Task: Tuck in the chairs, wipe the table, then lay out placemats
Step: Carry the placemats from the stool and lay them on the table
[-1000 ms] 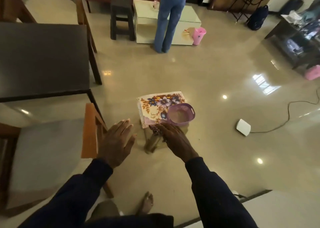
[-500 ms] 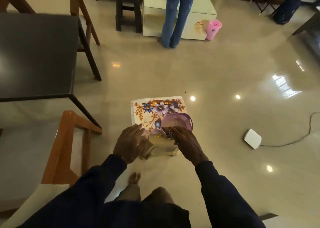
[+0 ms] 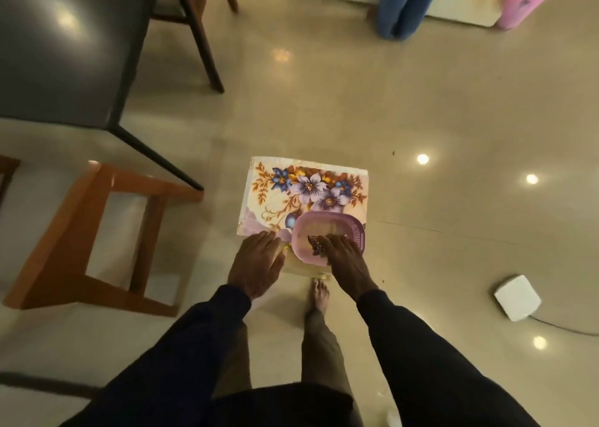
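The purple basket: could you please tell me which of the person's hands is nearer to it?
Right. The right hand reaches over the near rim of the purple basket, with its fingers inside. The left hand lies just left of it, outside the rim.

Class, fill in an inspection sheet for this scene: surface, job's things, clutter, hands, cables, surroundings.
Surface: dark table, glossy, partly in view.
Job's things: floral placemats, not yet on the table; wooden chair beside the table.
Clutter: purple basket on the placemats, dark item inside.
Hands: left hand flat at the placemats' near edge; right hand in the basket, grip unclear.
Cables: cable from a white box.
Surroundings: shiny floor, standing person's legs, pink bin.
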The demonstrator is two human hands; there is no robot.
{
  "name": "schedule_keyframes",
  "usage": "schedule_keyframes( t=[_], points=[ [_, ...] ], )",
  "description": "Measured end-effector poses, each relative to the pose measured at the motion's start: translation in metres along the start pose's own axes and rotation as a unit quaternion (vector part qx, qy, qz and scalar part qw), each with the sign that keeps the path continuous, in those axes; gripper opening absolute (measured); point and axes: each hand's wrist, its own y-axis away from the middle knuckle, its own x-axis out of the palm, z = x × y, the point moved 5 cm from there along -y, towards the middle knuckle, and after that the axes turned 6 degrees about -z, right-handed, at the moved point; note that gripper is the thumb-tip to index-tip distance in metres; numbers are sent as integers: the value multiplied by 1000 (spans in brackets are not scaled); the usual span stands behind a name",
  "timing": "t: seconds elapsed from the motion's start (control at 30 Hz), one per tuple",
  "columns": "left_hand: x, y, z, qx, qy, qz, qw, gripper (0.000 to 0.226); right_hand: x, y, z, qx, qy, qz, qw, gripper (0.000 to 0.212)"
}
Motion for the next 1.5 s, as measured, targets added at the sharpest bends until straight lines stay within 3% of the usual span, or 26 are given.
schedule_keyframes(
  t=[0.27,0.53,0.73,1.07,1.23,1.33,1.5],
  points=[
    [36,10,-30,-80,-30,-9,996,44,54,-39,-64,5,0,84,996,53],
    [12,35,-41,-117,-62,-2,991,37,36,-19,-57,-1,-44,38,998,75],
    [-21,53,-53,-135,-39,-37,989,46,-18,34,-35,-11,-63,-20,998,61],
    [-68,69,-100,-102,-2,-83,991,43,-154,68,30,-200,51,-91,974,67],
    [-86,63,-106,-159,11,-69,985,66,-193,58,33,-241,65,-99,963,66],
    [-100,56,-115,-177,0,-91,980,65,-211,47,30,-265,61,-118,955,53],
    [-94,34,-139,-215,-19,-125,968,62,-231,16,9,-333,60,-109,935,58]
  ],
)
